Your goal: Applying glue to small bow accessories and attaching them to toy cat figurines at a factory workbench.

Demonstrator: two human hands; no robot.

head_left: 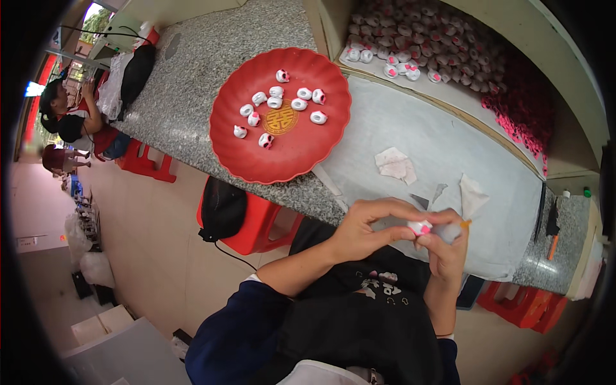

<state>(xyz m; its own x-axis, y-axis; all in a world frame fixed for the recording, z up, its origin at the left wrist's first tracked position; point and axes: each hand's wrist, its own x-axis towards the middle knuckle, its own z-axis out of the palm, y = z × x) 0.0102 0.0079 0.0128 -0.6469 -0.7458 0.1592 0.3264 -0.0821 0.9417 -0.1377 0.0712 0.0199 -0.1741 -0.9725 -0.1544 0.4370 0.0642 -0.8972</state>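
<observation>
A small white piece with a pink part (420, 228) is pinched between my two hands over the near edge of the worktop. My left hand (372, 226) grips it from the left with thumb and forefinger. My right hand (446, 251) closes on its other side. Within the curl of the right hand's fingers sits a pale translucent thing with an orange tip (466, 224); its kind is unclear. To the left, a scalloped red plate (231, 141) carries several similar white ring-shaped pieces, such as the white piece (318, 117), some with pink parts.
A pale sheet (385, 115) covers the worktop before me, with crumpled white scraps (395, 165) on it. A shelf behind holds many white pieces (410, 32) and a heap of pink parts (523, 119). Red stools (256, 224) stand below the counter. Another person (80, 119) sits far left.
</observation>
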